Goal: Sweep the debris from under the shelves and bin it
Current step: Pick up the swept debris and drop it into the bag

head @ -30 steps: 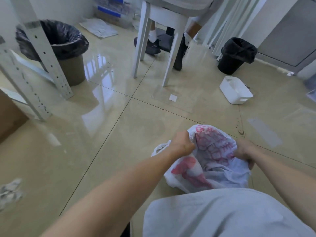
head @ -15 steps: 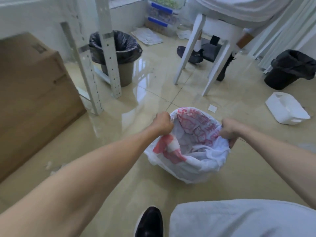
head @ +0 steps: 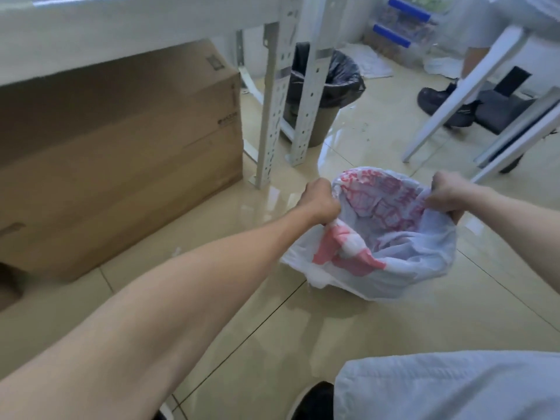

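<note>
A white plastic bag with red print (head: 394, 244) hangs between my hands just above the glossy tiled floor, its mouth pulled wide. My left hand (head: 321, 201) is shut on the bag's left rim and my right hand (head: 448, 194) is shut on the right rim. A small white scrap of debris (head: 176, 251) lies on the floor by the big cardboard box (head: 121, 159) under the grey metal shelf (head: 121, 28). Behind the shelf's perforated legs (head: 271, 116) stands a round bin with a black liner (head: 327, 86).
White chair legs (head: 454, 95) and another person's dark shoes (head: 436, 101) are at the right back. Clear storage boxes with blue clips (head: 400, 34) and papers lie by the far wall. My black shoe (head: 312, 401) is at the bottom edge.
My view has swung left and closer to the shelf, so the cardboard box now fills the left side. Both hands have kept hold of the bag and spread its mouth wider.
</note>
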Action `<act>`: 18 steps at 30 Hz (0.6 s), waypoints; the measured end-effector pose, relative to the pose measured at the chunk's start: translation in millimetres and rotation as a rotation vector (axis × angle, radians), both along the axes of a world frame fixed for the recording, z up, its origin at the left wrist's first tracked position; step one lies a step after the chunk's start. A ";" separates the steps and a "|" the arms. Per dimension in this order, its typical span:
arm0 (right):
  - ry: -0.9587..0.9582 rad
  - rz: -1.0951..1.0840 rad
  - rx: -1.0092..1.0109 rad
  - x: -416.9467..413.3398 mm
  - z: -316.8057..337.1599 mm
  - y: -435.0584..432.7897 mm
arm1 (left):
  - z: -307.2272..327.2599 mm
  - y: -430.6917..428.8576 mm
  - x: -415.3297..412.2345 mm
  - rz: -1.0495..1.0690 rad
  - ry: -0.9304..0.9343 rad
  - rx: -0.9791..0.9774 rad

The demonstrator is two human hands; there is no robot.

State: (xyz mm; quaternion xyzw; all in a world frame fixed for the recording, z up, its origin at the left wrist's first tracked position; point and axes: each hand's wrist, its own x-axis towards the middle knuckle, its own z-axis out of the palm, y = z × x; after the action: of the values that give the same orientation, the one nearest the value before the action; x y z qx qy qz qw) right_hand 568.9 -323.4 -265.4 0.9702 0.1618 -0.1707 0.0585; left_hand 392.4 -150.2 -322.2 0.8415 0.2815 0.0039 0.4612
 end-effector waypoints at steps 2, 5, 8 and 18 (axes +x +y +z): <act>0.063 -0.012 0.040 -7.0 -12.3 10.6 | 0.8 17.2 -1.5 0.021 0.002 0.046; 0.080 0.028 0.117 -14.9 -20.9 40.7 | 5.8 47.0 -9.1 0.055 0.028 0.095; 0.003 0.119 0.140 -21.7 -21.1 76.0 | 11.0 74.6 -19.9 0.102 0.073 0.094; -0.095 0.263 0.173 -37.2 -28.0 133.5 | 11.5 123.5 -46.5 0.213 0.103 0.017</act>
State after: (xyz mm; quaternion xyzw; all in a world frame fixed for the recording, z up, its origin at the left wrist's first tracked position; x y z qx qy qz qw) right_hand 531.7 -189.9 -293.4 0.9490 0.2986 -0.1009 0.0041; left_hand 345.9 -26.6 -310.7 0.8097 0.3927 0.0121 0.4359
